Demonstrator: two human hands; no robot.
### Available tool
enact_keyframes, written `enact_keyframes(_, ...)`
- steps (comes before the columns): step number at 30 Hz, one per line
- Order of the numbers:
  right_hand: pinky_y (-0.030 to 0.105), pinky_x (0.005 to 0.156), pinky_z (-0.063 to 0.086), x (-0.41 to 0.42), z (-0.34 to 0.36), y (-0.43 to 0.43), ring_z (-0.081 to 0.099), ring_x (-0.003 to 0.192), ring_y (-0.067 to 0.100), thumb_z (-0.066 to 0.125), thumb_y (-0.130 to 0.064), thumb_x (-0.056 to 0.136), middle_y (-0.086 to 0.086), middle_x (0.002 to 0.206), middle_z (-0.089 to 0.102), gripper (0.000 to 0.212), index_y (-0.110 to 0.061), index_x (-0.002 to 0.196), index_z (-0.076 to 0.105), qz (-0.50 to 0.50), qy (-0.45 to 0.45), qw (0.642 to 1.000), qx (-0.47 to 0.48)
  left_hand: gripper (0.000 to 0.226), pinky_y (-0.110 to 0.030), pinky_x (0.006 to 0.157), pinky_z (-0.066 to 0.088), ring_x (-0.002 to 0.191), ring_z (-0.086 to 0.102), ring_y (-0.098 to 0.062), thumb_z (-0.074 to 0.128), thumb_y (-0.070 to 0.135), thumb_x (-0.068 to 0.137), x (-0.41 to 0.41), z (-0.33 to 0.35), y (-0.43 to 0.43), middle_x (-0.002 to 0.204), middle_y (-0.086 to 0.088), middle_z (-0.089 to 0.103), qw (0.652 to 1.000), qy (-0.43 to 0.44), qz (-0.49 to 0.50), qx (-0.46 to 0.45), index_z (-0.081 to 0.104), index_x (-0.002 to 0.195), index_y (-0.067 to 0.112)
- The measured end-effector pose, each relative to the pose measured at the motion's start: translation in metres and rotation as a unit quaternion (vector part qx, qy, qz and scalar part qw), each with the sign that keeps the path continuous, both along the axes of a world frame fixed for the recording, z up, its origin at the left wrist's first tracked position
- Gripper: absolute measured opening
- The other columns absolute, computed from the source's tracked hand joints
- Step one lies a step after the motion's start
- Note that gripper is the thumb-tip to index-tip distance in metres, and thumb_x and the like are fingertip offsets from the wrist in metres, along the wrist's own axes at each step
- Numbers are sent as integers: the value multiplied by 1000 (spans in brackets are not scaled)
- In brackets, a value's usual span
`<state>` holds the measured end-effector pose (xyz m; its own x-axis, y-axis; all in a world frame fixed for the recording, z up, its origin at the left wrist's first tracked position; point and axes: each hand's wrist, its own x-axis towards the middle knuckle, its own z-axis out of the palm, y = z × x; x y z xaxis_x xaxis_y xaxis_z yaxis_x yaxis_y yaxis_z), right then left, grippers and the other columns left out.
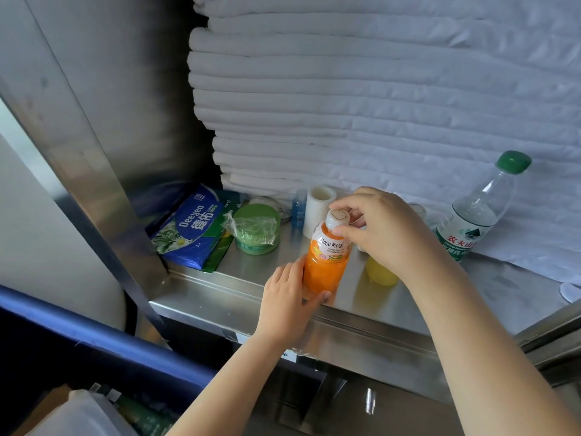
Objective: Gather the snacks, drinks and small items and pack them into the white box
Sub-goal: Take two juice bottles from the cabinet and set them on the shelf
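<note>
Seemingly a linen store: stacked white towels (314, 99), stainless steel shelf (377, 297).

Stack of folded white linens (345, 89), upper centre and right. Stainless steel shelf (251, 297), mid-frame. Blue padded rail (94, 335), possibly a cart edge, lower left.

The right grip (380, 228) hid the top of the yellow bottle (380, 273). A white round thing (570, 292) was cut off by the right edge. The small words on the orange bottle (325, 262) were too tiny to read. The little blue bottle (298, 209) looked blurry.
</note>
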<state>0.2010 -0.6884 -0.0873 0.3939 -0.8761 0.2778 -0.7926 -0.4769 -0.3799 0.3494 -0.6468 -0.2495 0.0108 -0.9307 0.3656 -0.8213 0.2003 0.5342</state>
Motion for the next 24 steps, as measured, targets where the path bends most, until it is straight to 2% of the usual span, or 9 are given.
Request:
enact_keyframes(3,29,77,50,5,-1,-7,59,88,12,71,-18,79,-11,94,56,34,-26,112,66,3,0,1000,-4,78,-29,100,34,120,47,-18,57,57,82,-1,-1,2,132,-2,52,1000,-10,13,-1,35,142,12)
enact_keyframes(5,26,75,49,10,-2,-15,59,88,12,72,-16,78,-12,93,54,33,-26,109,67,5,-14,1000,-1,77,-34,105,33,124,46,-22,44,61,86,-2,-4,6,135,-6,51,997,-55,46,-4,36,143,9)
enact_keyframes(8,28,76,50,20,-3,-29,60,87,13,73,-14,76,-14,90,51,33,-25,107,68,11,-25,1000,-2,74,-36,113,19,133,39,-24,26,63,90,6,-10,12,142,-6,46,988,-125,85,21,41,140,11)
enact_keyframes(12,33,78,51,38,-3,-46,61,86,16,72,-12,76,-8,92,56,30,-22,104,69,24,-27,999,-10,69,-42,113,15,133,41,-23,25,61,92,20,-12,15,141,-4,48,980,-179,81,27,48,137,13)
enact_keyframes(15,31,79,50,47,-2,-56,61,89,16,72,-12,77,-10,94,55,30,-21,105,68,25,-31,999,-11,68,-43,113,13,135,39,-22,24,59,92,22,-10,17,143,-3,46,978,-192,72,39,47,138,15)
enact_keyframes(19,23,73,43,54,-3,-67,59,88,15,72,-10,76,-8,95,56,30,-20,105,69,28,-38,999,-9,67,-46,111,15,134,39,-23,23,58,93,21,-5,20,142,-3,46,975,-205,67,50,47,138,15)
enact_keyframes(21,21,71,40,56,-4,-69,58,87,12,73,-11,77,-10,95,56,31,-20,106,68,27,-39,999,-7,69,-46,113,7,138,32,-22,18,59,93,22,-4,20,147,-2,39,976,-201,63,58,40,143,16)
enact_keyframes(24,24,74,44,56,-5,-69,59,90,14,71,-11,78,-5,103,61,32,-19,108,68,24,-47,999,-9,75,-40,113,-12,144,13,-19,5,62,90,22,-5,20,155,0,22,976,-201,59,62,22,149,19)
